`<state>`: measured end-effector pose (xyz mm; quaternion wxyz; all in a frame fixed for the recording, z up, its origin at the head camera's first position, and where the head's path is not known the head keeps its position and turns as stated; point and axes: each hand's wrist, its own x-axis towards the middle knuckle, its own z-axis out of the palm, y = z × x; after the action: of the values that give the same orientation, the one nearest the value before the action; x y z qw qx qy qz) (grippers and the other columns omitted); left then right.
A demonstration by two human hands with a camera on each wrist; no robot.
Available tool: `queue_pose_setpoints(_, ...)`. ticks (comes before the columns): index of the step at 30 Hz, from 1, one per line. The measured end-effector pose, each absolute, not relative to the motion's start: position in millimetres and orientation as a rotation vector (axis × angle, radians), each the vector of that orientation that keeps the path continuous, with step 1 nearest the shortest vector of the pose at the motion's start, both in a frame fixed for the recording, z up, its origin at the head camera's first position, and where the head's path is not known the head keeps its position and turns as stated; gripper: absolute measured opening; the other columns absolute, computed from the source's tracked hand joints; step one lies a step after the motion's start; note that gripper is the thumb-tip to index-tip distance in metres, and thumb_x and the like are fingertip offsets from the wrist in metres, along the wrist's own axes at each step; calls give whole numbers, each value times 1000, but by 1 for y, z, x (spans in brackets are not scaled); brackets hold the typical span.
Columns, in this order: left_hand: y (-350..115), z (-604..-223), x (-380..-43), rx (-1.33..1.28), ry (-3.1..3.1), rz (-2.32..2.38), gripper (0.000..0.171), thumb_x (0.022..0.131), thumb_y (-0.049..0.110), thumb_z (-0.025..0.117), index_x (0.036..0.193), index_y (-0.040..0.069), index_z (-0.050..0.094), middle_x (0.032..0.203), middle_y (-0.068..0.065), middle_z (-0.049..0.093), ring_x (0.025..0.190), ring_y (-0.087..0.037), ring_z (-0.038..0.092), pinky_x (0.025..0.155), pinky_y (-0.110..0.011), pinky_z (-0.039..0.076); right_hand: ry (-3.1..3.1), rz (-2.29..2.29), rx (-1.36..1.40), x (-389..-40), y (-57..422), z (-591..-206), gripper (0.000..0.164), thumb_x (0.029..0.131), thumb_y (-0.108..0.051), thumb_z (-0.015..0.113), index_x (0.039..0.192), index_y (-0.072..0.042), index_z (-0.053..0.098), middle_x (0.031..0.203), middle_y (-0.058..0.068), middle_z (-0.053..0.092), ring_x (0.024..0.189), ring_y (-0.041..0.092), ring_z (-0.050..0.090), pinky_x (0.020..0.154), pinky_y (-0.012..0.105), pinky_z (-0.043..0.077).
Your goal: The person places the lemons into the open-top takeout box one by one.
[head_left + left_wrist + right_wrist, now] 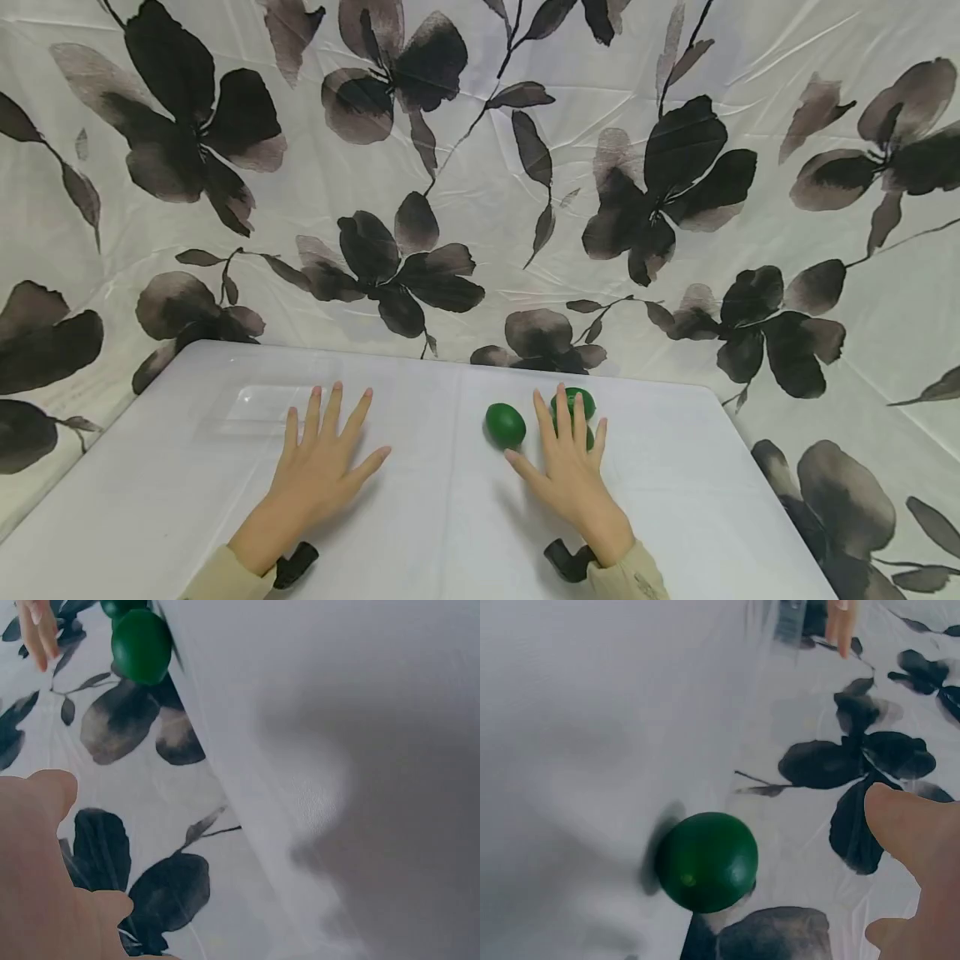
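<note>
My left hand point(321, 468) is held over the left half of the white table, its fingers straight and spread, with nothing in it. A clear plastic container point(258, 408) lies just beyond its fingertips, faint against the white top. Similarly spread and holding nothing, my right hand point(572, 477) is over the right half. Around its fingers are three smooth green limes: one lime point(506, 426) left of the fingers, a second lime point(582, 397) at the fingertips, and a third lime point(588, 437) mostly hidden behind the fingers. Whether the fingers touch them I cannot tell.
The white table point(450, 517) ends at a far edge against a hanging cloth point(510, 225) with dark flower print. Black wrist mounts point(296, 565) show at both cuffs. Hand shadows fall on the table top.
</note>
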<state>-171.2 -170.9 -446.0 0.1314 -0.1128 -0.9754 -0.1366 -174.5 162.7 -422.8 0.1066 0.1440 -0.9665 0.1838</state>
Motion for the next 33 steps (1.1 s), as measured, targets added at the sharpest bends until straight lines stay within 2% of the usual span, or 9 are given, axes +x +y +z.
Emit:
queue_pose_setpoints(5, -181, -444, -172, -306, -2803, -408, 81, 97, 62, 46, 159, 15, 23, 159, -31, 14, 147, -50, -3, 112, -70, -5, -2817, 637, 445, -178, 150, -421, 87, 96, -56, 54, 160, -12, 16, 164, 20, -1, 149, 43, -7, 109, 71, -11)
queue_pose_setpoints(13, -207, -440, -175, -232, -2806, -417, 83, 97, 61, 46, 160, 16, 16, 159, -33, 11, 145, -53, -5, 107, -74, -12, -2821, 741, 485, -185, 126, -414, 88, 97, -57, 51, 161, -12, 11, 165, 16, -6, 150, 38, -11, 110, 68, -14)
queue_pose_setpoints(21, -246, -438, -174, -158, -2765, -447, 84, 99, 57, 47, 161, 13, 10, 158, -35, 6, 144, -53, -15, 104, -77, -12, -2780, 831, 496, -196, 97, -411, 84, 98, -54, 50, 160, -13, 12, 165, 16, -4, 151, 35, -9, 111, 66, -15)
queue_pose_setpoints(27, -277, -436, -174, -63, -2782, -485, 86, 100, 56, 45, 161, 12, 4, 158, -36, 1, 141, -60, -9, 99, -83, -4, -2659, 986, 553, -201, 65, -420, 80, 98, -46, 53, 159, -9, 15, 165, 15, 0, 152, 32, -4, 113, 65, -11)
queue_pose_setpoints(33, -307, -439, -179, -2, -2769, -505, 85, 101, 55, 42, 160, 8, 3, 156, -40, 1, 139, -63, -6, 101, -82, -1, -2552, 1192, 606, -201, 30, -428, 81, 98, -42, 52, 159, -6, 13, 165, 16, -2, 152, 32, -2, 113, 66, -9)
